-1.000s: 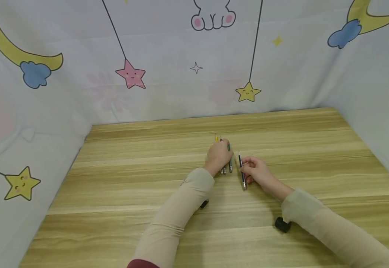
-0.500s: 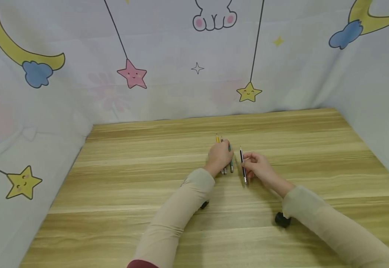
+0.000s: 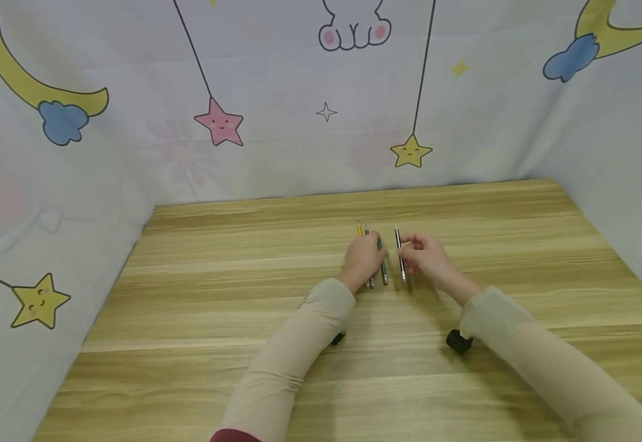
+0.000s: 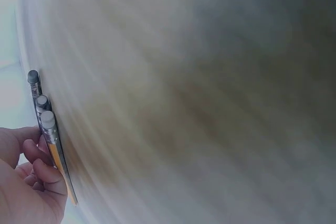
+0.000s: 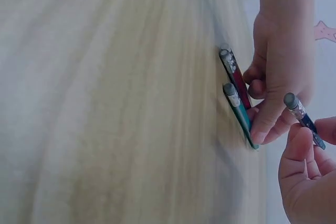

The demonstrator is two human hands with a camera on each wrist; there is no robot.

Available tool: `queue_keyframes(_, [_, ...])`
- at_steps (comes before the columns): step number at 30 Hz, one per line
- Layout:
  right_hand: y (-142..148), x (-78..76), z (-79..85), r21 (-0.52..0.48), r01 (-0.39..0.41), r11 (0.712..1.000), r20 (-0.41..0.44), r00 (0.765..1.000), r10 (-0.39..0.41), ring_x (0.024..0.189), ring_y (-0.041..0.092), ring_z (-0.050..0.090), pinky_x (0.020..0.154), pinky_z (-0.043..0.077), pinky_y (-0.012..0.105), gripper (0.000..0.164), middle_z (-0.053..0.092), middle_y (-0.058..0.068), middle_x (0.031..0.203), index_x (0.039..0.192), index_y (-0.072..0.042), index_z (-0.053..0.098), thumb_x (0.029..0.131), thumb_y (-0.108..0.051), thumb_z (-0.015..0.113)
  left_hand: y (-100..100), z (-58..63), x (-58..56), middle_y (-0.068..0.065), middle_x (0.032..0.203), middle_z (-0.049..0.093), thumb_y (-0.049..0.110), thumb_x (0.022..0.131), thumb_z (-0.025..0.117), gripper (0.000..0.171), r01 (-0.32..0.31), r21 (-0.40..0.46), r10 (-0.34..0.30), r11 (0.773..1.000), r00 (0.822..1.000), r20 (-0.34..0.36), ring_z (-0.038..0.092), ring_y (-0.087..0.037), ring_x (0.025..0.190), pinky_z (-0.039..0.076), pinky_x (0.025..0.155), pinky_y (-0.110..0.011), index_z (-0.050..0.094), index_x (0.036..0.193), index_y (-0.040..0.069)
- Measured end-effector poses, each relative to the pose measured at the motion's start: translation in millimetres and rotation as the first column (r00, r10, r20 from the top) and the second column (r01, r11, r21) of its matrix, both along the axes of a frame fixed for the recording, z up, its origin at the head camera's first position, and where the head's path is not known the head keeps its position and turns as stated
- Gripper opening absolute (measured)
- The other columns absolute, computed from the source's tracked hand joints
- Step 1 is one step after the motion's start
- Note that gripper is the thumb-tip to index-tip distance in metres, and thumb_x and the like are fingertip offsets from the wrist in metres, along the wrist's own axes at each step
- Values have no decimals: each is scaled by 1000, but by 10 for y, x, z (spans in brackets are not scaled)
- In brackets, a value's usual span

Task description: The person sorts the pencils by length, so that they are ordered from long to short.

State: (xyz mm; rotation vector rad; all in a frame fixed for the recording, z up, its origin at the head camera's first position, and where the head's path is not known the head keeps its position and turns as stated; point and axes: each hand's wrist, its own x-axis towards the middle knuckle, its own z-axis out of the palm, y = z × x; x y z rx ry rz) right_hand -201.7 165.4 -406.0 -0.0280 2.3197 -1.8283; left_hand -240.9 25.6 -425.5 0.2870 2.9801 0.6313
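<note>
In the head view, my left hand [image 3: 363,255] rests over a small row of pencils on the table, its fingers curled about them. A yellow pencil [image 3: 359,229] and a dark red pencil [image 5: 239,81] lie on its left, partly hidden under it. The thumb touches a green pencil [image 5: 242,115] at the row's right side. My right hand [image 3: 427,258] pinches a dark blue pencil [image 3: 401,255] between thumb and fingers, a little right of the green one. Its point faces away from me, its eraser end towards me. Several eraser ends show in the left wrist view, including the yellow pencil's [image 4: 55,153].
The wood-grain table [image 3: 216,307] stretches around both hands. White cloth [image 3: 277,159] printed with stars and moons walls the back and both sides. A black wrist device [image 3: 458,341] hangs under the right sleeve; another [image 3: 338,337] shows by the left forearm.
My right hand has moved away from me with the dark blue pencil, which now lines up closer beside the row. The left hand stays nearly in place; the green pencil has shifted slightly right.
</note>
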Motion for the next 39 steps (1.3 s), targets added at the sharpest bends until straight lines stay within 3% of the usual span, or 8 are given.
queue_keyframes(6, [-23,-105,27,16,4,1000,19,1000,-4,52,6,46,48,43,21,35,52,-5,68,116,9,43,86,-5,51,0,10,13,1,79,62,30,85,57,20,-5,4,5,1000,1000,-2,52,-11,63,37,47,-22,60,97,15])
queue_keyframes(20, [-88,-316,-94,175,-13,985,3,1000,13,47,6,46,44,42,21,34,54,1,67,114,8,47,83,-4,56,-2,24,19,0,82,64,29,86,56,26,-10,0,10,1000,999,33,51,-10,62,37,44,-21,58,107,15])
queue_keyframes(30, [-96,-387,-177,304,-27,952,13,1000,24,50,8,47,44,43,21,31,59,11,78,111,6,50,84,-7,56,-5,40,29,0,80,63,31,85,57,25,-11,-28,12,1000,999,36,51,-10,60,36,42,-19,59,105,15])
queue_keyframes(39, [-121,-407,-213,437,-49,898,4,999,53,45,8,47,44,43,21,31,59,7,69,110,4,53,83,-9,57,-5,48,34,-1,86,65,33,86,56,28,-6,-26,7,1000,999,41,51,-11,62,37,44,-20,58,106,15])
